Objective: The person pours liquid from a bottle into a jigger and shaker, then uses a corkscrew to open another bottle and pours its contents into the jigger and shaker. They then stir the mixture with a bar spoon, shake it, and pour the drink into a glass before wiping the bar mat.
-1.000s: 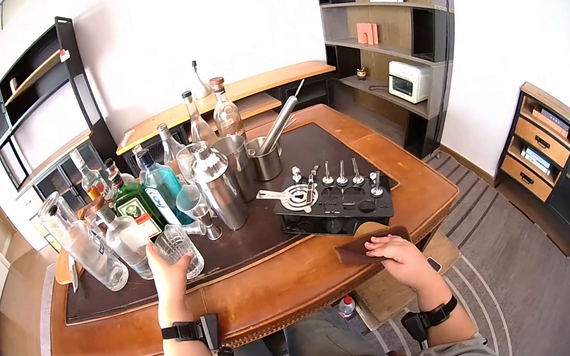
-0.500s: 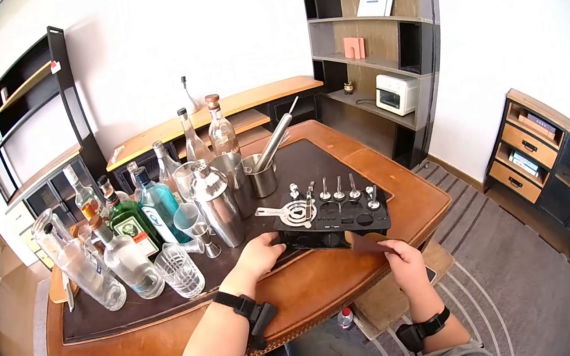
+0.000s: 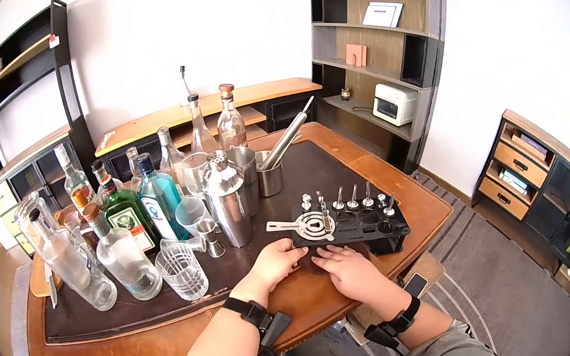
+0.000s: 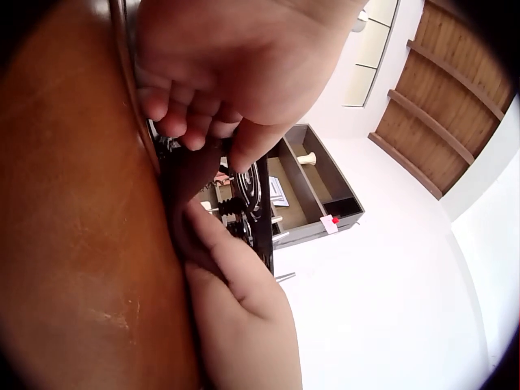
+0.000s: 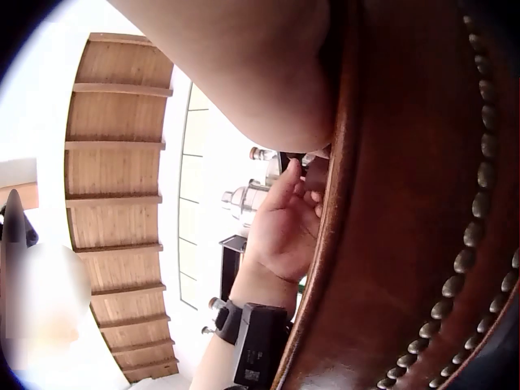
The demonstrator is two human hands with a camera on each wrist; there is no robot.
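A soft dark-brown piece (image 4: 183,183) lies along the table's front edge, in front of the black rack (image 3: 352,225). My left hand (image 3: 274,264) holds its left part between thumb and fingertips. Thumb and fingers of my right hand (image 3: 352,273) pinch it farther right; in the head view they extend over it, close to the left fingertips. Much of the piece is hidden by the hands. Stemmed metal pieces stand in the rack, and a flat strainer (image 3: 313,225) lies on its left part.
Left of my hands stand a cut-glass tumbler (image 3: 182,270), a jigger (image 3: 213,238), a metal shaker (image 3: 228,205) and several bottles. Behind is a metal cup (image 3: 269,179) with long tools. A phone (image 3: 415,285) lies on a lower surface at right.
My left hand has gone from the tumbler, past the rack's front, to the brown piece. My right hand has moved left with the piece, and both hands are now close together.
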